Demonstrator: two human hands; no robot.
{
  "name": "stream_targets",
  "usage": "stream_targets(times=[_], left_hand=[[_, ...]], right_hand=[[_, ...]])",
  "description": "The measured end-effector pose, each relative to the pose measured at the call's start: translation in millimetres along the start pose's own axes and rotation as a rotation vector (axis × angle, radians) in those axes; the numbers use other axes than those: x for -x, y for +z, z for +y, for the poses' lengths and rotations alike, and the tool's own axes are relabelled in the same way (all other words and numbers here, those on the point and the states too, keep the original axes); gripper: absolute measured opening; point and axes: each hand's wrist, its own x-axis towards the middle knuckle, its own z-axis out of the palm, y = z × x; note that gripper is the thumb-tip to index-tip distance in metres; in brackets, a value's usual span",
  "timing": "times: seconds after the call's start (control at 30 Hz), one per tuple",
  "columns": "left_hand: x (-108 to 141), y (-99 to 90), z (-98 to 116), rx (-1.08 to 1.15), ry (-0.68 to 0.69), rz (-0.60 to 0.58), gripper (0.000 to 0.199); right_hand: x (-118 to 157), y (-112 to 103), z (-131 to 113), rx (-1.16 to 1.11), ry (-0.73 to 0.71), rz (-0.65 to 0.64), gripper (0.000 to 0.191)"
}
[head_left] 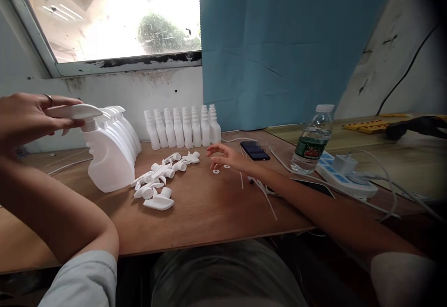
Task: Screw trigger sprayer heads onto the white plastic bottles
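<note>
At the left, my left hand (38,118) grips the white trigger spray head (78,111) on top of the nearest white spray bottle (110,163). That bottle stands upright at the front of a row of similar bottles with spray heads fitted. My right hand (226,156) is over the middle of the table, fingers loosely bent and apart. Its fingertips are at a small white ring (216,171); whether they touch it I cannot tell. A second white ring (226,167) lies just beside. Between my hands is a pile of loose white spray heads (159,200).
Several white bottles without heads (183,128) stand along the wall. To the right are a phone (256,150), a water bottle (312,142), a power strip (345,176) and loose cables (267,197). My right forearm crosses above a dark flat device (312,187).
</note>
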Motion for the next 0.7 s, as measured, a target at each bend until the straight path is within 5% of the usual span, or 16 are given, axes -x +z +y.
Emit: stream_targets(times=[0.1, 0.37, 0.7], left_hand=[[-2.5, 1.8, 3.6, -0.084, -0.056, 0.017, 0.073], [-49.1, 20.1, -36.6, -0.027, -0.079, -0.156, 0.073], [-43.5, 23.6, -18.4, -0.003, -0.104, -0.189, 0.080]], right_hand=[[3.9, -0.5, -6.4, 0.048, -0.022, -0.003, 0.037], [7.2, -5.3, -9.0, 0.150, 0.016, 0.010, 0.029], [5.7, -14.3, -8.2, 0.299, 0.014, 0.045, 0.025]])
